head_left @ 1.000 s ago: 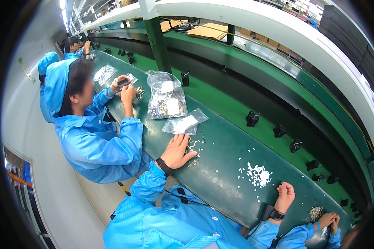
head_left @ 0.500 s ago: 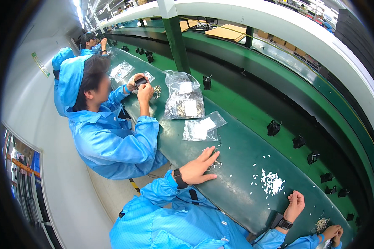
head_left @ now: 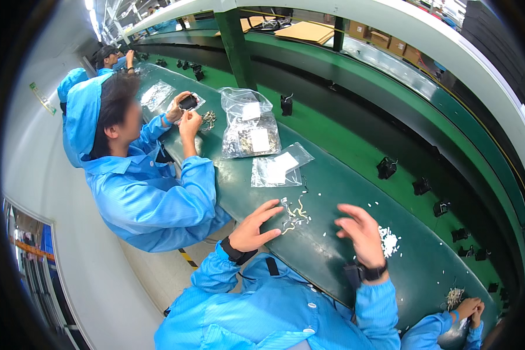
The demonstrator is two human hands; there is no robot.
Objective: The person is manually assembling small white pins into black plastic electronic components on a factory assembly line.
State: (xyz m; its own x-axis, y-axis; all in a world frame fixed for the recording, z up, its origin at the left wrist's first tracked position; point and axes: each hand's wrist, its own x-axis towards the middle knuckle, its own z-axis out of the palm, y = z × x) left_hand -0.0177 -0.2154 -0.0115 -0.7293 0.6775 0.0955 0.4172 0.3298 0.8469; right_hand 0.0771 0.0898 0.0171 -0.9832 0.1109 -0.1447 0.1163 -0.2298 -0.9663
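Observation:
My left hand (head_left: 255,227) rests by the near edge of the green bench, fingers and thumb spread, holding nothing. Right beside its fingertips lies a small loose bunch of cream and dark wires (head_left: 297,213). My right hand (head_left: 360,234) hovers over the bench with the fingers bent and apart; nothing shows in it. Just beyond its wrist is a pile of small white pieces (head_left: 389,241), partly hidden by that hand. A flat clear plastic bag (head_left: 281,167) with a white label lies past the wires.
A bulging clear bag of wires (head_left: 252,125) stands farther along the bench (head_left: 338,192). To my left, a co-worker (head_left: 140,157) holds a black part (head_left: 188,102). At the lower right are another person's hands (head_left: 469,309). Black parts (head_left: 387,168) sit on the green conveyor behind.
My right hand has come left from beyond the white pile toward the wires, its fingers opening. My left hand has drawn back a little, uncovering the wires. The whole view has shifted slightly.

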